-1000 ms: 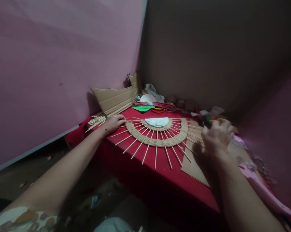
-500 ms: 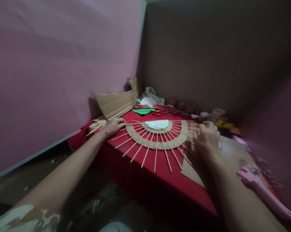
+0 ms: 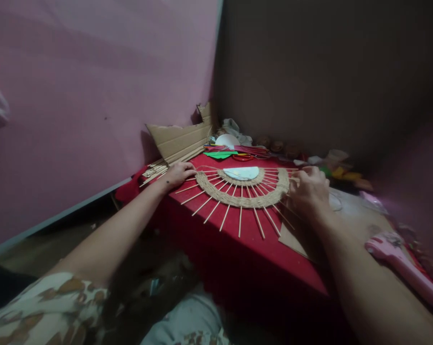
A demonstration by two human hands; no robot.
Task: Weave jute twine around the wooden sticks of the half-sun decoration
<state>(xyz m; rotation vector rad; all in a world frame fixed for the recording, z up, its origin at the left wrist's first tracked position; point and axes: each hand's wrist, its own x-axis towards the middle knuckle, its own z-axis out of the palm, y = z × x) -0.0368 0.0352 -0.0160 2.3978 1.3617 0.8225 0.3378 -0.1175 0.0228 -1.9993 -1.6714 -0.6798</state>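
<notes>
A half-round fan of thin sticks with a woven straw band (image 3: 234, 199) lies on the red cloth. At its straight side a pale half disc (image 3: 242, 173) sits inside a smaller woven ring. My left hand (image 3: 180, 175) is closed at the fan's left end, its fingers on the stick ends there. My right hand (image 3: 310, 189) is bent over the right end, fingers curled round the stick ends beside the band. Its fingertips are partly hidden.
Behind the fan are cardboard (image 3: 180, 139), green paper (image 3: 220, 155) and red-handled scissors (image 3: 243, 157). Loose sticks (image 3: 155, 170) lie at the left. A board (image 3: 360, 215) and a pink tool (image 3: 399, 263) lie at the right.
The whole view has shifted, so the fan and table appear higher and slightly to the right. My right hand has closed in nearer to the band's right end.
</notes>
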